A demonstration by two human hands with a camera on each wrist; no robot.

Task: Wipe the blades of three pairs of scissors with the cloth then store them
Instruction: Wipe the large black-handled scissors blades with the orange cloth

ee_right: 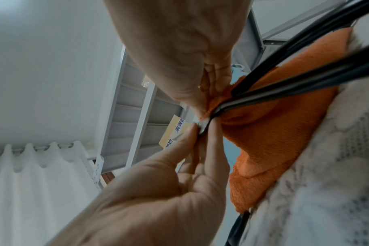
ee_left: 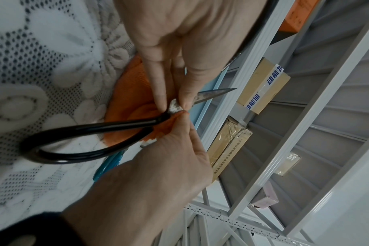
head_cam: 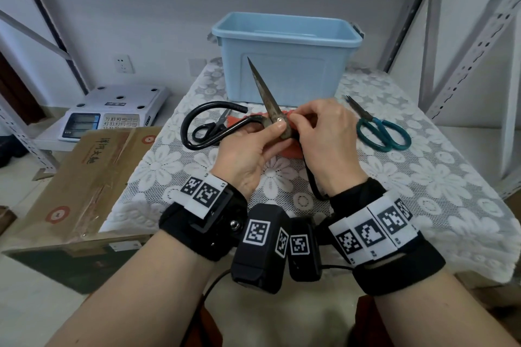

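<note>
Large black-handled scissors (head_cam: 265,90) are held above the table with the rusty blades closed and pointing up and away. My left hand (head_cam: 277,132) pinches them at the pivot, thumb on the rivet. My right hand (head_cam: 298,121) pinches the orange cloth (head_cam: 293,151) against the base of the blades. The left wrist view shows the left hand (ee_left: 175,106) on the pivot and the cloth (ee_left: 128,93) bunched below. Small black scissors (head_cam: 214,127) lie under the handle loop. Teal-handled scissors (head_cam: 380,132) lie to the right.
A light blue bin (head_cam: 284,56) stands open at the back of the lace-covered table (head_cam: 394,191). A cardboard box (head_cam: 84,177) sits by the table's left edge, with a scale (head_cam: 112,113) behind it. Metal shelf posts (head_cam: 465,65) rise on the right.
</note>
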